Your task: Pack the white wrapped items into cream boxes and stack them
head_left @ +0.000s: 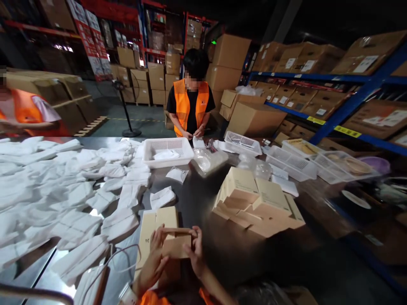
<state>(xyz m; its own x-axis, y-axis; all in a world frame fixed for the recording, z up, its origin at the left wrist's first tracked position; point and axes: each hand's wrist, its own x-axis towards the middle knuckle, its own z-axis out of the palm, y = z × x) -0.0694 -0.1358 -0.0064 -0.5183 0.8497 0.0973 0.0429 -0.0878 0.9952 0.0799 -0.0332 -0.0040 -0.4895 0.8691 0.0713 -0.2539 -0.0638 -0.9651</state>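
A small brown cardboard box is held between my two hands, with a flap standing up along its far edge. My left hand presses against its left side, fingers closed along the cardboard. Around the right edge, the fingers and thumb of my right hand are wrapped. Pale cardboard boxes lie just beyond and to the left of my hands. A white wrapped packet rests past them, and a smaller white packet is farther off. The inside of the box in my hands is hidden.
Many white wrapped packets cover the table's left side. Stacked flat-folded cartons stand at right. A white basket and clear plastic bags sit at the far edge. A co-worker in an orange vest stands opposite; a cable runs at left.
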